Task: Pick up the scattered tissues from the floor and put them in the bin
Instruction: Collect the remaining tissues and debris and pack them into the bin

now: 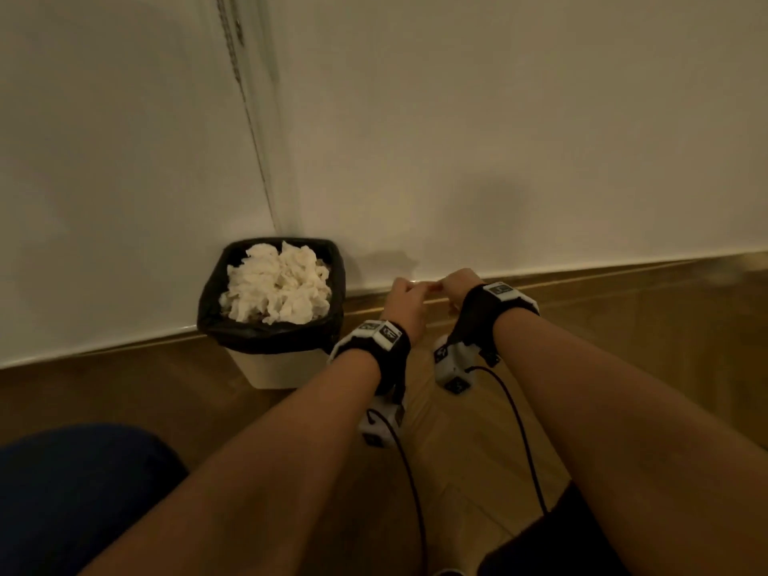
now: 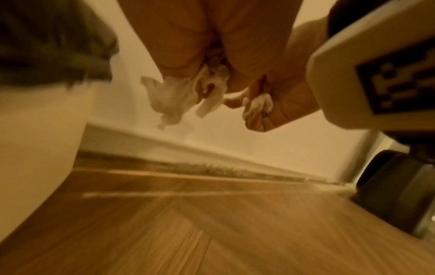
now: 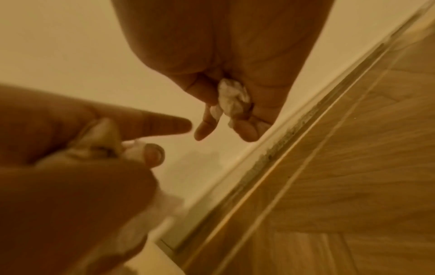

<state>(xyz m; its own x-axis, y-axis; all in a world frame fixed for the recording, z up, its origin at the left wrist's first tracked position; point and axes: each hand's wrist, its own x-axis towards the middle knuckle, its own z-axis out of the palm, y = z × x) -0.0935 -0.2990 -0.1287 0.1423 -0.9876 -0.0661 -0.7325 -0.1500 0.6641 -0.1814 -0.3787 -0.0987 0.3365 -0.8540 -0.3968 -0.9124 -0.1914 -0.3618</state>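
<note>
A small white bin (image 1: 278,370) with a black liner stands against the wall, heaped with white crumpled tissues (image 1: 278,286). Both hands hover close together just right of the bin, above the skirting. My left hand (image 1: 409,291) grips a crumpled white tissue (image 2: 183,93) whose ragged ends hang below the curled fingers. In the right wrist view its index finger (image 3: 164,122) sticks out toward the other hand. My right hand (image 1: 451,286) holds a smaller wad of tissue (image 3: 233,98) in its curled fingers. In the head view both held tissues are hidden by the hands.
White wall (image 1: 498,139) and skirting run right behind the hands. Wooden parquet floor (image 1: 623,326) lies below. A dark blue knee (image 1: 75,492) is at the lower left. Cables (image 1: 523,430) hang from the wrist cameras.
</note>
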